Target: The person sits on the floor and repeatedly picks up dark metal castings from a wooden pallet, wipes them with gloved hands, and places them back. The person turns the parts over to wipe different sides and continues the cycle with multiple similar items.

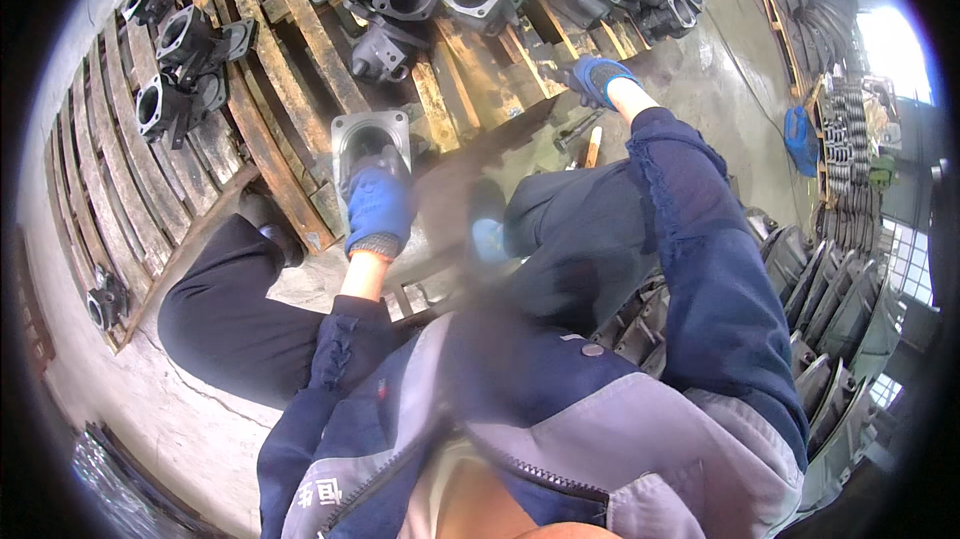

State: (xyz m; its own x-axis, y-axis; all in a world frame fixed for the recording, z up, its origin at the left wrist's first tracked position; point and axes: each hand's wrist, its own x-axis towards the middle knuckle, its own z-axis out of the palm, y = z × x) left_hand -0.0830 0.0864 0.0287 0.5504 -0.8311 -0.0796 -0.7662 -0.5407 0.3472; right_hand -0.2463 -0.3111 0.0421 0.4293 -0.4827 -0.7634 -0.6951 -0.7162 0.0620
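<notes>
The left hand (378,209) in a blue glove grips a grey metal casting (370,139) that sits at the edge of the wooden pallet (270,139) — it looks heavy and could slip onto the shoe (268,224) close below. The right hand (598,77) reaches far out to the pallet — I cannot tell if it holds anything, and the stretch could tip the person.

The left hand (378,209) grips a grey metal casting (371,137); the right hand (597,77) rests on the wooden pallet (300,29).

blue gloves (378,209), rusty-brown pallet (290,59)
</notes>
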